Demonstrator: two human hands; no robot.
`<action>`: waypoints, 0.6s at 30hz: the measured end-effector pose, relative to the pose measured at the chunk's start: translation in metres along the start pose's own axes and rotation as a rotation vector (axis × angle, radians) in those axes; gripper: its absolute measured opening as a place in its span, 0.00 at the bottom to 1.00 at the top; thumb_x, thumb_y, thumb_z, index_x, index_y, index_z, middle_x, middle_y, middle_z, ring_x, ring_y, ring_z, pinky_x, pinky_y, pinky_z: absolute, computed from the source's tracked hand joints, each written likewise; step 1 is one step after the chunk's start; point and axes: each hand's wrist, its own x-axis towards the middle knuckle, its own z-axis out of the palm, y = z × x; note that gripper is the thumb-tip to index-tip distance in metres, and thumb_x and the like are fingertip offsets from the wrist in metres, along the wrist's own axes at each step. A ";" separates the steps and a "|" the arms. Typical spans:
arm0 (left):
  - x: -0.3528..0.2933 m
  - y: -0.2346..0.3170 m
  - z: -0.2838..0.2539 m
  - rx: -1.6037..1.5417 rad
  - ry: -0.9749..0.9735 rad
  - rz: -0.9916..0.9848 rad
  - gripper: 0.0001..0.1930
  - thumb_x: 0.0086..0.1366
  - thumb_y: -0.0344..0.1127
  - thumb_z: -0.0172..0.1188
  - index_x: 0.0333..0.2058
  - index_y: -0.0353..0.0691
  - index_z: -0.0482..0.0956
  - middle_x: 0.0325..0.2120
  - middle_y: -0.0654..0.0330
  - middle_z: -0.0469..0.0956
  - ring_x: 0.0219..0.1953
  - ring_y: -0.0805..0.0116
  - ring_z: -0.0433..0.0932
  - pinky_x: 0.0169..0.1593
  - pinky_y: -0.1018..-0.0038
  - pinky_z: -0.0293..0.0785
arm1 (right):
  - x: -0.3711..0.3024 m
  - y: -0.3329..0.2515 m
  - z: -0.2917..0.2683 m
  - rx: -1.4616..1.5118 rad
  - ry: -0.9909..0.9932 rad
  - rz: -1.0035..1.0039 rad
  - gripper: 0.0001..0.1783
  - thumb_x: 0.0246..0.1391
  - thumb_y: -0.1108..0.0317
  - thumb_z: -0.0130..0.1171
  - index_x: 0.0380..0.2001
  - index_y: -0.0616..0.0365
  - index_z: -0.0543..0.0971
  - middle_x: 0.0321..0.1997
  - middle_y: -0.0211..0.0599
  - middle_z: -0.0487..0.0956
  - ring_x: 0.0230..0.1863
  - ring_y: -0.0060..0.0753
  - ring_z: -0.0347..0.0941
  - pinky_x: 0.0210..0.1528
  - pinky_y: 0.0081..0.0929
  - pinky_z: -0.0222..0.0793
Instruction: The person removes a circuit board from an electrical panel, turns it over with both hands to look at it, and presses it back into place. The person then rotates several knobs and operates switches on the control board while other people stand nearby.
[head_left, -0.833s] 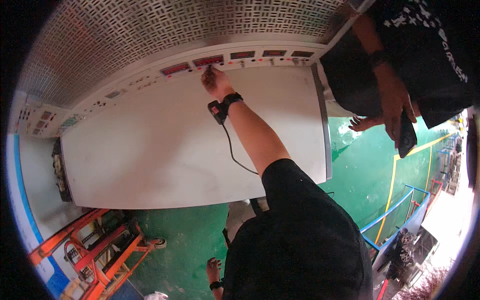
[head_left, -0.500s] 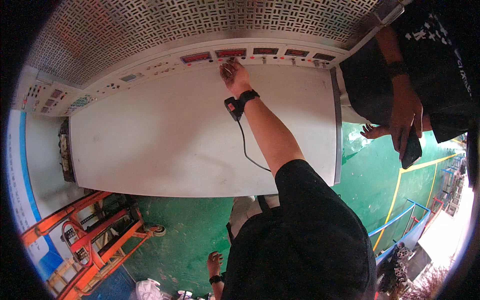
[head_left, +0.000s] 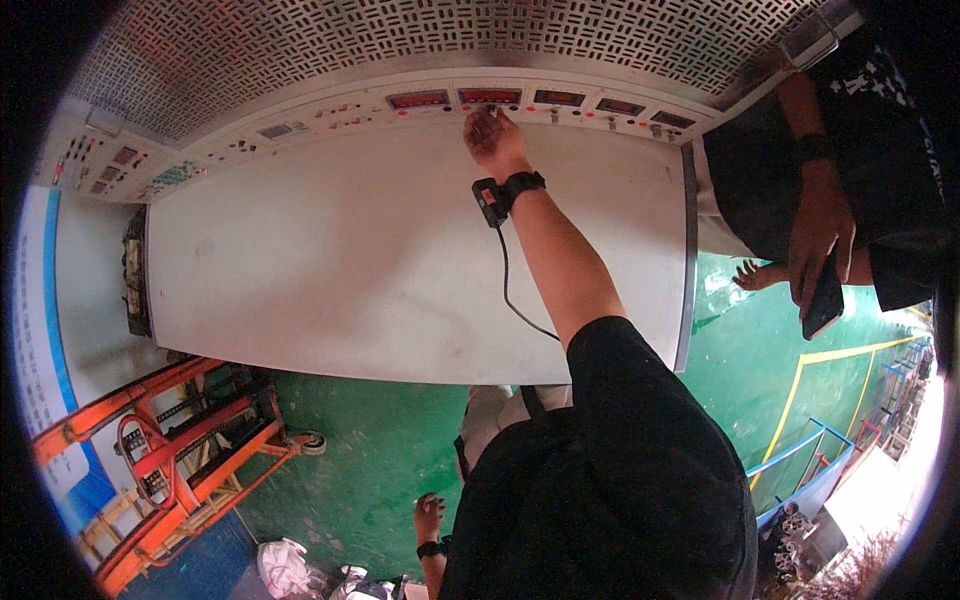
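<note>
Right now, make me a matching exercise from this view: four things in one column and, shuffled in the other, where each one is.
Things
1. right hand
2. left hand
3. orange cart
4. perforated metal panel

Places
A. hanging low, just left of the person's black shirt
B. across the top of the picture
C. raised, just under a red display
D. toward the lower left of the picture

Right pairs: 1-C, 2-A, 3-D, 4-B

One display (head_left: 489, 97) is red, the floor (head_left: 345, 440) green.
</note>
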 end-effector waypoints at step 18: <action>-0.010 0.035 0.020 0.153 0.020 -0.061 0.16 0.66 0.40 0.51 0.48 0.40 0.70 0.38 0.56 0.79 0.38 0.63 0.79 0.38 0.64 0.74 | -0.002 0.002 0.008 0.003 0.040 0.029 0.14 0.62 0.63 0.43 0.32 0.60 0.74 0.30 0.36 0.77 0.32 0.36 0.74 0.37 0.32 0.72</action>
